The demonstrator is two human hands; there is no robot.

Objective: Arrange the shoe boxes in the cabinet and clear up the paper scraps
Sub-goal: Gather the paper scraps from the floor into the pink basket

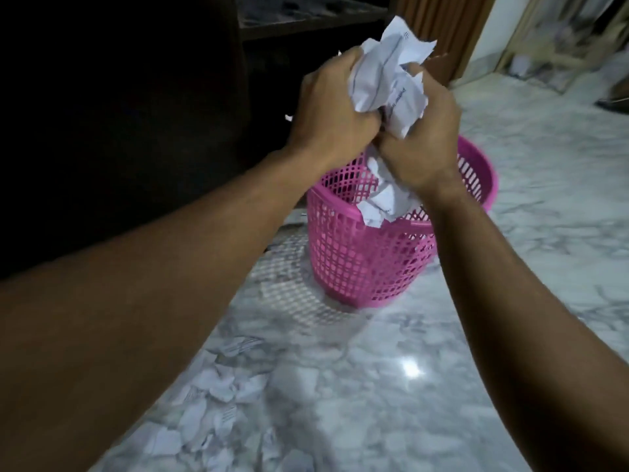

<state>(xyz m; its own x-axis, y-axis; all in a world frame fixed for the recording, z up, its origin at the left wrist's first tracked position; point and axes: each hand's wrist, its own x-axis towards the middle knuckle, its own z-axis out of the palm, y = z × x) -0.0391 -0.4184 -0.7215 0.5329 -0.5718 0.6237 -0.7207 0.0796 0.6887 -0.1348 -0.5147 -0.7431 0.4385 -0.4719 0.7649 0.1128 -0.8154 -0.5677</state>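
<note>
My left hand [332, 107] and my right hand [422, 131] together grip a wad of crumpled white paper [391, 73], held above a pink plastic mesh basket [360, 260] on the marble floor. A crumpled tail of the paper [384, 199] hangs below my right hand over the basket's near rim. More torn paper scraps [211, 413] lie scattered on the floor at the lower left, reaching down to the bottom edge. No shoe boxes show.
A dark wooden cabinet [119, 114] fills the left side, with an open shelf [306, 22] at the top. The grey-white marble floor [391, 386] spreads to the right. A brown door [446, 32] and blurred clutter [551, 46] stand at the back right.
</note>
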